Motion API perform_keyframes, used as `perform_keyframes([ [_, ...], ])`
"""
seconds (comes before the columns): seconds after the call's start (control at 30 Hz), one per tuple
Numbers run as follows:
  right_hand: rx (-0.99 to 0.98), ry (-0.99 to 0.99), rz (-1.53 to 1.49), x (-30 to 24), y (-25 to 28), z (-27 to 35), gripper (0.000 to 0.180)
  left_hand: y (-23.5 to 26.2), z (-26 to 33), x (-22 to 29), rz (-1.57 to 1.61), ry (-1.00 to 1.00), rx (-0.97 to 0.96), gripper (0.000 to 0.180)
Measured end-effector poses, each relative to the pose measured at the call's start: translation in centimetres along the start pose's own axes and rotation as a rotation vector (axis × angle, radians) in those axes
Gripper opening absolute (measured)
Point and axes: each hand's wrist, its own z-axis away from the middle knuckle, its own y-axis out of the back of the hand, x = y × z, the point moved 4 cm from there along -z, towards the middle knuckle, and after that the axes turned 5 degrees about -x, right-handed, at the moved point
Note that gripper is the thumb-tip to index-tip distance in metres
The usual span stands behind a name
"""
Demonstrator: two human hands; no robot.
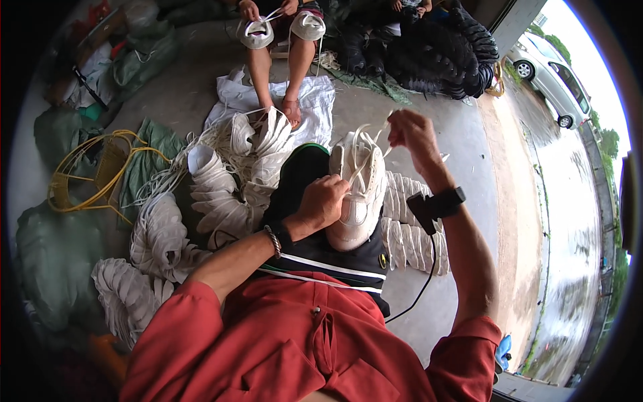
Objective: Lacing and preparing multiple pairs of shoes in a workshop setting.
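A white shoe upper (358, 201) rests over my leg, toe end toward me, with a pale shoelace (362, 164) looping loosely across its eyelets. At its left edge, my left hand (323, 203) is closed, fingertips pinched on the lace near the eyelets. My right hand (414, 137) is raised beyond the upper's right side, its fingers closed on a stretch of the same lace. Just right of my leg lie rows of nested white shoe uppers (415, 244).
More stacked white uppers (224, 201) with trailing laces lie on the left. Opposite sits a person with uppers on both knees, hands (268, 10) on a lace. A yellow-framed chair (110, 171), green sacks (57, 248) and a black pile (429, 57) surround us. A car (552, 74) stands outside.
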Motion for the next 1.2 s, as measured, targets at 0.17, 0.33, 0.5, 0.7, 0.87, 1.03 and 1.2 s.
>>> perform_keyframes([
  [0.17,-0.025,-0.176,0.215,6.0,-0.1,0.6,0.024,0.2,-0.1,0.2,-0.057,-0.091,-0.024,0.004],
  [0.33,0.005,-0.22,0.297,8.6,0.3,-0.1,0.021,0.1,-0.3,0.5,-0.106,-0.166,-0.046,0.005],
  [0.5,-0.002,-0.169,0.33,9.0,-0.5,-0.6,0.023,0.1,-0.6,0.3,-0.151,-0.146,-0.155,0.003],
  [0.7,-0.048,-0.135,0.41,9.8,-0.5,-1.0,0.026,-0.7,-0.7,0.3,-0.234,-0.112,-0.175,0.006],
  [0.87,-0.043,-0.029,0.422,9.8,-0.7,-0.6,0.027,-1.0,0.2,-0.7,0.038,0.267,0.001,0.007],
  [1.03,-0.003,-0.083,0.407,9.6,-0.9,-0.5,0.026,-2.2,2.9,-1.8,0.115,0.464,-0.077,0.009],
  [1.2,0.015,-0.07,0.391,9.4,-1.1,-0.4,0.025,0.0,0.9,1.0,0.088,0.261,-0.024,0.007],
])
